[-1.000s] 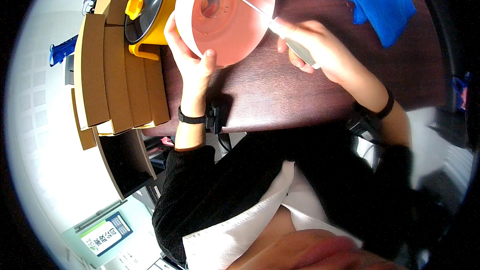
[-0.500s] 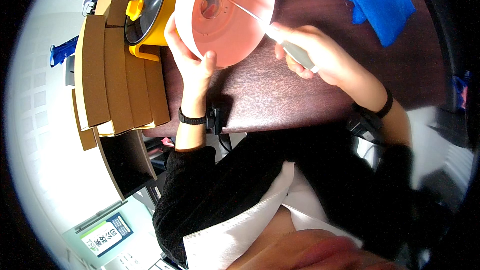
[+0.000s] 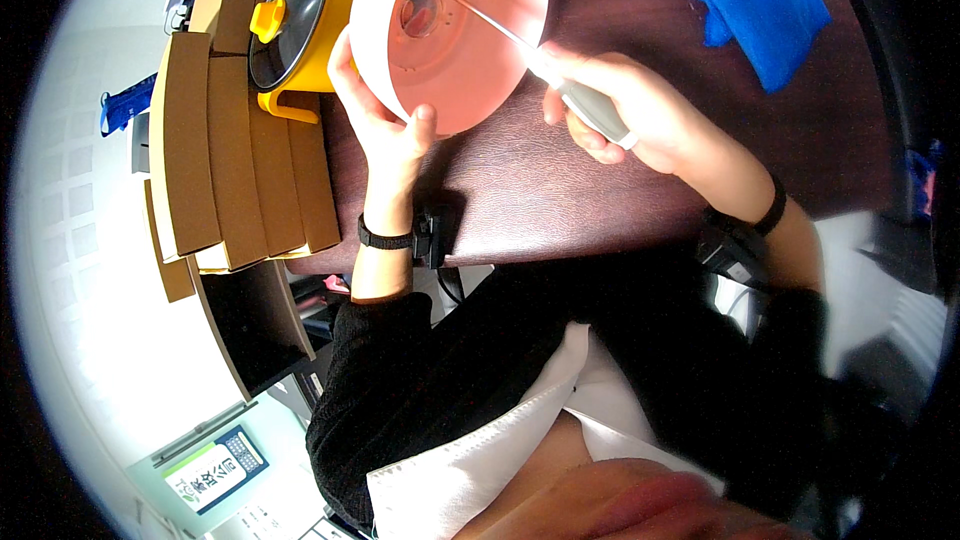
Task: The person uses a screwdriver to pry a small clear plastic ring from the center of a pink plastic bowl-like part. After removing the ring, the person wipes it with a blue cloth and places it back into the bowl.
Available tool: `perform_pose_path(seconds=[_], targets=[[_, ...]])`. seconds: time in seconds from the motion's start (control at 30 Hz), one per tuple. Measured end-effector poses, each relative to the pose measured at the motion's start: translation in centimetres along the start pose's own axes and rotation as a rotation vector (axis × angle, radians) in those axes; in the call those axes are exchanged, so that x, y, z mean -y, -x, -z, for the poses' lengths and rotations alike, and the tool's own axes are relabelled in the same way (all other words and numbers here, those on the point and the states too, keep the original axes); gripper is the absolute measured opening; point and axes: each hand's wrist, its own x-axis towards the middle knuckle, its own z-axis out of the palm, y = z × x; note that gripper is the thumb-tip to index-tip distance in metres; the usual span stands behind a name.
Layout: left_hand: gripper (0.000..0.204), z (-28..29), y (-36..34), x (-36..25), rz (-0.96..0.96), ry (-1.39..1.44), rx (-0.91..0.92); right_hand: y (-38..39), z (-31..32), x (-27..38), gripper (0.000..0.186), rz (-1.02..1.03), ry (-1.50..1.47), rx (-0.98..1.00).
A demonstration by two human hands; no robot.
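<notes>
My left hand (image 3: 385, 120) is closed round the left and lower rim of a pink plastic bowl-shaped piece (image 3: 470, 60), holding it tilted so its inside faces up toward me. A round fitting (image 3: 420, 10) is at its centre. My right hand (image 3: 625, 115) grips a tool with a grey-and-white handle (image 3: 590, 105), apparently a screwdriver. Its thin metal shaft reaches into the pink piece, and the tip meets a small dark spot beside the central fitting. A yellow pot (image 3: 335, 40) with a dark lid stands just left of the pink piece.
Cardboard pieces or boxes (image 3: 235, 170) lie along the left of the dark wood-grain desk (image 3: 530, 190). A crumpled blue cloth (image 3: 760, 15) lies at the back right. A dark open compartment (image 3: 245, 320) is below the cardboard, and a blue item (image 3: 125, 100) is beyond it at far left.
My right hand and the tool have moved slightly left and down, and the shaft's tip has shifted a little within the pink piece. My left hand is nearly unmoved.
</notes>
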Motion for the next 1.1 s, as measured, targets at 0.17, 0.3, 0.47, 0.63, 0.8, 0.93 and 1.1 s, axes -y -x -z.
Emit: perform_pose_path(seconds=[0.17, 0.3, 0.47, 0.63, 0.8, 0.93, 1.1], targets=[[0.098, -0.4, -0.1, 0.0, -0.048, -0.057, 0.014, 0.3, 0.0, 0.3, 0.053, -0.048, -0.011, 0.074], [0.1, -0.5, 0.0, -0.2, -0.115, -0.129, 0.022, 0.5, -0.1, 0.4, 0.058, -0.113, -0.105, 0.181], [0.101, -0.2, -0.1, -0.1, -0.159, -0.183, 0.027, 0.3, 0.5, 0.5, 0.063, -0.162, -0.333, 0.377], [0.101, 0.0, -0.2, 0.1, -0.234, -0.247, 0.048, 0.6, 0.8, 1.0, 0.065, -0.215, -0.503, 0.484], [0.101, 0.1, -0.2, 0.1, -0.222, -0.247, 0.064, 0.5, 0.8, 0.9, 0.058, -0.125, -0.272, 0.347], [0.099, -0.1, -0.3, 0.0, -0.207, -0.245, 0.066, 0.4, 1.1, 0.8, 0.053, 0.032, 0.351, 0.018], [0.097, -0.5, -0.2, -0.3, -0.109, -0.188, 0.037, 0.0, 0.8, -0.1, 0.041, 0.562, 1.266, -0.621]])
